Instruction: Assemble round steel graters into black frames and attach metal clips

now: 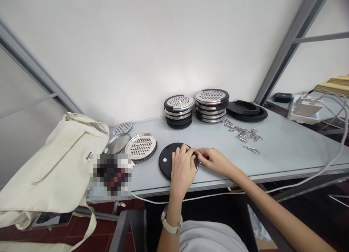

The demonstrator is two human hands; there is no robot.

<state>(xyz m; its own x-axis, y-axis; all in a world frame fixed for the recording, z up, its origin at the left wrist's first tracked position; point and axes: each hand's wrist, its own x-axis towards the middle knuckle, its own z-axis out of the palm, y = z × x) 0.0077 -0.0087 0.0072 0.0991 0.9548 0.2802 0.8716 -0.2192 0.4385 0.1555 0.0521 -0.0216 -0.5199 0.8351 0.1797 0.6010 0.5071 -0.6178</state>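
Note:
A round black disc (165,168) with a white dot on it lies at the table's front edge. My left hand (183,163) rests over the disc, its fingers bent toward the right rim and holding it. At that rim my right hand (208,158) pinches with thumb and forefinger; a small shiny metal bit shows there, but what it is stays mostly hidden. To the right lie several loose wire clips (242,133), with one clip (251,150) apart from the pile. A round metal grater plate (141,146) sits left of the disc.
Two stacks of grater discs, a left stack (179,112) and a right stack (212,106), stand by the wall. Black rings (247,114) lie beside them. Further left are a plain metal disc (118,143), a slotted plate (122,128) and a cream bag (58,164). A white cable (218,195) crosses the front.

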